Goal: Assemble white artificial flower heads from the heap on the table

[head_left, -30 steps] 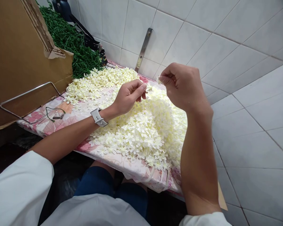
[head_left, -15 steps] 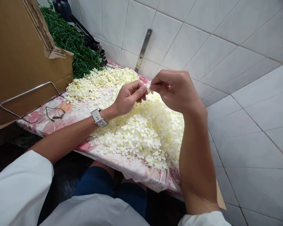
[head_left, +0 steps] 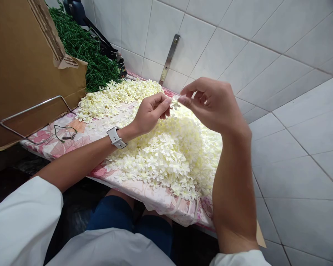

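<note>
My left hand (head_left: 151,112) pinches a small cream fabric flower (head_left: 175,104) between its fingertips, and a white-strapped watch (head_left: 115,137) sits on that wrist. My right hand (head_left: 213,105) is raised just to the right of the flower, fingers curled and slightly apart, with nothing visible in them. Directly below both hands lies a large heap of cream flowers (head_left: 166,159). It spreads across a pink floral cloth (head_left: 152,195) and continues toward the wall.
A brown cardboard sheet (head_left: 30,62) stands at the left, with a bent metal wire frame (head_left: 33,115) against it. Behind it is a pile of green artificial foliage (head_left: 86,51). White tiles (head_left: 266,62) cover the wall and right side, with a metal strip (head_left: 169,59) fixed on them.
My right hand has moved right, away from my left. The flower it held a second ago now sits in my left fingertips. The hands came together half a second ago.
</note>
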